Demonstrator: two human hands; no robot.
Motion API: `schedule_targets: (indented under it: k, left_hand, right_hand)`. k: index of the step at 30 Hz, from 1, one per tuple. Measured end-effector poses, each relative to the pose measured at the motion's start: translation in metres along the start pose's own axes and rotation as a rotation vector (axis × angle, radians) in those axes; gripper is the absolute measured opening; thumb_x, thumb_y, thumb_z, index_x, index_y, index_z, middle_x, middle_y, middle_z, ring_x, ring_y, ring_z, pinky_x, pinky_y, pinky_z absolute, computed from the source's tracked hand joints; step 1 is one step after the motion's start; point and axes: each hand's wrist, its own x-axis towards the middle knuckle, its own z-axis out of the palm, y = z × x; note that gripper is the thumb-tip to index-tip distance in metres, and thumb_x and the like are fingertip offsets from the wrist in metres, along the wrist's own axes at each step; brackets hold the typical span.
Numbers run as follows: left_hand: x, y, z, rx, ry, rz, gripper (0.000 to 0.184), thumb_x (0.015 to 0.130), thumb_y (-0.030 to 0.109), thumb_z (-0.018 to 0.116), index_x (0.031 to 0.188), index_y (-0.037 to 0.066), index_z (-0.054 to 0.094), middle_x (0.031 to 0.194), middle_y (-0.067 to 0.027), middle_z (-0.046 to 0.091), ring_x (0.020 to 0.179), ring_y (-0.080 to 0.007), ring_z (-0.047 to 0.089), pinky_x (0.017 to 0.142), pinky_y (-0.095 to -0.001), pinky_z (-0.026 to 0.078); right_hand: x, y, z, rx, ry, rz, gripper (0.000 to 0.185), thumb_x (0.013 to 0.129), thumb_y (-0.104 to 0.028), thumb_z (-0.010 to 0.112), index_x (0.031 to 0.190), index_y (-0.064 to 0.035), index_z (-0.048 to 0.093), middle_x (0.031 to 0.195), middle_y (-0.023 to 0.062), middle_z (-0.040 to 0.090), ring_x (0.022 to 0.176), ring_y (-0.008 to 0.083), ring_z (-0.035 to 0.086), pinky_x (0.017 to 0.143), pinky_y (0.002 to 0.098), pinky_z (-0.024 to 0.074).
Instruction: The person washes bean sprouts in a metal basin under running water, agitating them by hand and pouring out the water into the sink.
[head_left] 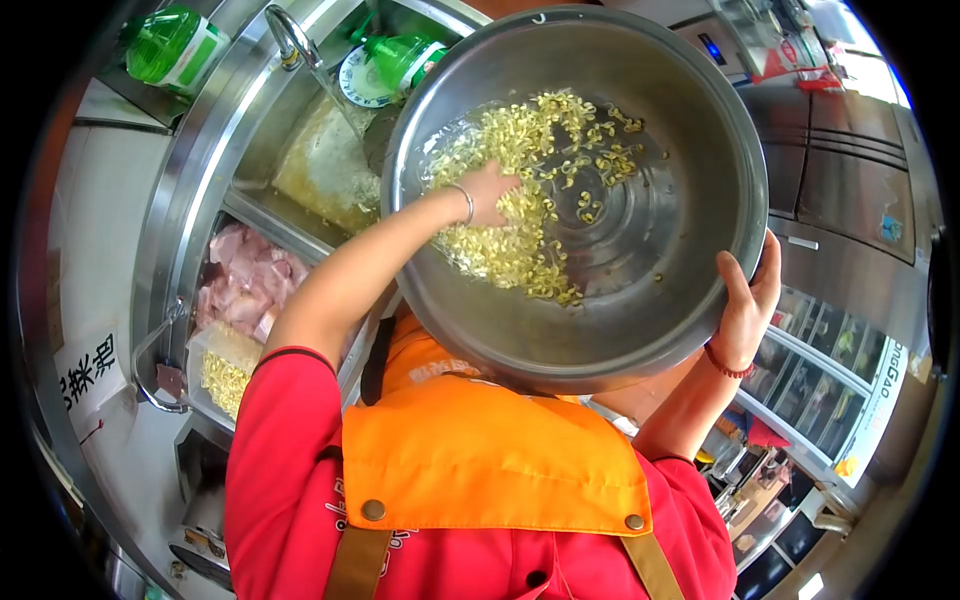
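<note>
The bowl (655, 285) is smooth, softly glossy metal. The faucet (292, 42) is mirror-bright metal, the bottles (168, 48) shiny, see-through plastic; apron (490, 455) and shirt (285, 450) are matt cloth.

Round silver metal basin (640, 325): left hand (486, 195) inside, fingertips buried in curly yellow sprouts (512, 255); white lettering (445, 369) below basin unreadable.

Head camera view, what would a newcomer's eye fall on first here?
Probably the big metal bowl in the upper middle, with yellow sprouts massed toward its left side, the left hand among them and the right hand holding the bowl's right side. Next, the bright orange apron below it, then the pale pink meat at the left.
</note>
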Motion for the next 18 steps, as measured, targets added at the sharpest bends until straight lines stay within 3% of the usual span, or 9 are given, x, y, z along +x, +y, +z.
schedule_targets:
  k: [7, 11, 15, 16, 18]
  left_hand:
    - [-0.048, 0.046, 0.005, -0.107, 0.002, 0.069, 0.06, 0.074, 0.022, 0.077, 0.129, 0.013, 0.055, 0.116, -0.022, 0.049, 0.103, -0.0362, 0.057, 0.089, -0.041, 0.05]
    - [-0.066, 0.071, 0.009, -0.195, 0.041, 0.092, 0.058, 0.072, 0.015, 0.077, 0.126, 0.012, 0.056, 0.119, -0.0218, 0.045, 0.101, -0.0352, 0.057, 0.088, -0.04, 0.051]
    - [-0.083, 0.099, 0.034, -0.172, 0.253, 0.193, 0.051, 0.075, 0.007, 0.074, 0.123, 0.01, 0.057, 0.117, -0.0182, 0.045, 0.106, -0.0345, 0.054, 0.09, -0.0414, 0.05]
    - [-0.082, 0.103, 0.043, -0.11, 0.148, 0.174, 0.055, 0.081, 0.013, 0.07, 0.133, 0.01, 0.052, 0.132, -0.0233, 0.041, 0.116, -0.0412, 0.051, 0.099, -0.0454, 0.047]
    - [-0.091, 0.117, 0.066, -0.105, 0.118, 0.179, 0.059, 0.085, 0.019, 0.067, 0.14, 0.011, 0.045, 0.143, -0.0267, 0.033, 0.123, -0.0458, 0.046, 0.105, -0.048, 0.043]
  right_hand:
    - [-0.001, 0.0, -0.002, -0.006, 0.001, 0.016, 0.043, 0.083, 0.005, 0.06, 0.126, 0.002, 0.052, 0.109, 0.0072, 0.06, 0.098, 0.0147, 0.055, 0.091, 0.0275, 0.0431]
    - [0.0, 0.004, -0.003, 0.007, 0.008, 0.025, 0.043, 0.083, 0.005, 0.06, 0.125, 0.0023, 0.052, 0.109, 0.0076, 0.06, 0.098, 0.0149, 0.056, 0.091, 0.0278, 0.0431]
    - [0.001, 0.006, -0.004, 0.008, -0.001, 0.01, 0.043, 0.083, 0.005, 0.06, 0.125, 0.0024, 0.052, 0.11, 0.008, 0.061, 0.099, 0.0155, 0.056, 0.091, 0.0282, 0.0433]
    - [0.0, 0.006, -0.005, 0.002, 0.0, 0.009, 0.043, 0.083, 0.005, 0.06, 0.125, 0.0025, 0.052, 0.11, 0.0081, 0.061, 0.099, 0.0155, 0.056, 0.091, 0.0281, 0.0433]
    - [0.0, 0.005, -0.004, -0.009, -0.001, 0.005, 0.043, 0.083, 0.004, 0.06, 0.125, 0.0025, 0.052, 0.11, 0.0082, 0.061, 0.099, 0.0156, 0.056, 0.091, 0.0281, 0.0434]
